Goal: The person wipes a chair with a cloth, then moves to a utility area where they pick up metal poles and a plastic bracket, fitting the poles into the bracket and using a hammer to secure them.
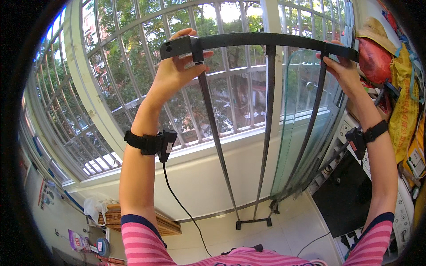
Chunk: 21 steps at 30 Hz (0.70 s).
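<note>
A tall black metal rack frame [248,39] stands upright before me, its wide top bar raised near the window. Three thin dark poles run down from that bar toward the floor, where a short footed crossbar [254,222] shows at the bottom. My left hand [174,76] is closed round the left end of the top bar, fingers behind it and thumb by the corner joint. At the other end, my right hand [344,71] grips the bar beside the right pole, its fingers partly hidden. Each forearm wears a black strap with a small device.
Barred windows [230,88] fill the far side. Greenish glass panels [299,133] lean behind the rack on the right. A black-fronted cabinet [344,195], a yellow bag [401,106] and a straw hat [377,34] are at right. A slatted wooden piece [166,224] lies low left.
</note>
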Available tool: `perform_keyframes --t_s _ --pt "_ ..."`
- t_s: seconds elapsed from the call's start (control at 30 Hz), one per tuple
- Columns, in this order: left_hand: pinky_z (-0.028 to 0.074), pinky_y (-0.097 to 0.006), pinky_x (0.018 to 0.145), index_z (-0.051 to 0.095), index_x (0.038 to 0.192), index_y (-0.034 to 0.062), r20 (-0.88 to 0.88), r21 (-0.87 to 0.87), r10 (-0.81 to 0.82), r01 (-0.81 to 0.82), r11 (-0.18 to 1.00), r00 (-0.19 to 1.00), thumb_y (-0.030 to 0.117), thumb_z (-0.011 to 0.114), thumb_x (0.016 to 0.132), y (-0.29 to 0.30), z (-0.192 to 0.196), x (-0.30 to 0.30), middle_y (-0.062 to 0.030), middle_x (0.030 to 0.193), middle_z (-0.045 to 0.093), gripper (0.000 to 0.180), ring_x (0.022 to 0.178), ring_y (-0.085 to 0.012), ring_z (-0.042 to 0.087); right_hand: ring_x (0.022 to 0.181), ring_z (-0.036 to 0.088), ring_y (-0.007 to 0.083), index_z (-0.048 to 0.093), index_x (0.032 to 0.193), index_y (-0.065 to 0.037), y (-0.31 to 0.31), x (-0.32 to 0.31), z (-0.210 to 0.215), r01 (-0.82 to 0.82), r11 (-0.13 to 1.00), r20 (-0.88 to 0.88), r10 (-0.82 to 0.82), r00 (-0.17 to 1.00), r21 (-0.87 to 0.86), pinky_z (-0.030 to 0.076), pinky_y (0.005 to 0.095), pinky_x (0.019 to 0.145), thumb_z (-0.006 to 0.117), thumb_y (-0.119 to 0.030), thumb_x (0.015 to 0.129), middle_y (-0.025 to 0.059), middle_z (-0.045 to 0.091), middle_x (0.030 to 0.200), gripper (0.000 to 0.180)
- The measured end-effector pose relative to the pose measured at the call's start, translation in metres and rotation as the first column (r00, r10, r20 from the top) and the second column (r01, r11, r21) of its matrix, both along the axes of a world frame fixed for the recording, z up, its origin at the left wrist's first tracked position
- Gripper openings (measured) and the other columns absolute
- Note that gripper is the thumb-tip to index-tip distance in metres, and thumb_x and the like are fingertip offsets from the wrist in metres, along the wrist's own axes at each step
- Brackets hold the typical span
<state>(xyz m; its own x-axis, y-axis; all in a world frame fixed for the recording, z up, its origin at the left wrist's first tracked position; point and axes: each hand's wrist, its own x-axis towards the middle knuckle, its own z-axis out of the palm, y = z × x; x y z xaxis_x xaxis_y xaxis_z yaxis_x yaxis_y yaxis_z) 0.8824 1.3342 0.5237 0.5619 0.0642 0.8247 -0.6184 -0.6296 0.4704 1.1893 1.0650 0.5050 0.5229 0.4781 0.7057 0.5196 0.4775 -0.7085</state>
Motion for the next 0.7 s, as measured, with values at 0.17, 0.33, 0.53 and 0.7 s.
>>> perform_keyframes --t_s 0.17,0.33,0.53,0.7 --pt "0.051 -0.035 0.086 0.032 0.130 0.0111 -0.042 0.000 0.013 -0.013 1.000 0.999 -0.012 0.060 0.073 0.001 -0.002 -0.004 -0.0080 0.116 0.049 0.068 0.107 -0.0240 0.055 0.104 0.057 0.0205 0.041 0.125 -0.013 0.000 -0.008 0.000 0.000 1.000 0.008 0.000 1.000 0.016 0.048 0.0294 0.087 0.058 0.000 0.083 0.0039 0.052 0.122 0.047" --pt "0.050 -0.033 0.087 0.037 0.126 0.0104 -0.026 0.010 -0.002 0.002 1.000 1.000 -0.010 0.061 0.074 0.006 -0.005 -0.001 -0.0081 0.115 0.050 0.061 0.108 -0.0232 0.055 0.099 0.059 0.0176 0.046 0.122 -0.012 0.002 -0.006 -0.001 -0.012 0.998 0.003 0.012 1.000 0.059 0.048 0.0299 0.082 0.062 -0.002 0.081 0.0030 0.057 0.111 0.046" --pt "0.049 -0.031 0.088 0.038 0.124 0.0092 0.001 0.017 -0.022 0.022 1.000 1.000 -0.010 0.061 0.076 0.011 -0.008 0.001 -0.0084 0.114 0.052 0.057 0.107 -0.0218 0.055 0.103 0.058 0.0195 0.040 0.127 -0.014 0.001 -0.002 0.000 -0.001 1.000 0.027 0.000 1.000 0.025 0.048 0.0297 0.087 0.061 -0.004 0.083 0.0025 0.052 0.123 0.050" --pt "0.049 -0.031 0.087 0.035 0.125 0.0091 0.032 0.026 -0.057 0.056 0.998 0.998 -0.010 0.061 0.076 0.014 -0.010 0.003 -0.0086 0.113 0.053 0.058 0.105 -0.0218 0.057 0.102 0.059 0.0197 0.042 0.124 -0.015 0.003 -0.016 0.002 0.012 1.000 0.075 -0.013 0.997 0.009 0.049 0.0292 0.086 0.060 -0.003 0.083 0.0024 0.050 0.125 0.047"
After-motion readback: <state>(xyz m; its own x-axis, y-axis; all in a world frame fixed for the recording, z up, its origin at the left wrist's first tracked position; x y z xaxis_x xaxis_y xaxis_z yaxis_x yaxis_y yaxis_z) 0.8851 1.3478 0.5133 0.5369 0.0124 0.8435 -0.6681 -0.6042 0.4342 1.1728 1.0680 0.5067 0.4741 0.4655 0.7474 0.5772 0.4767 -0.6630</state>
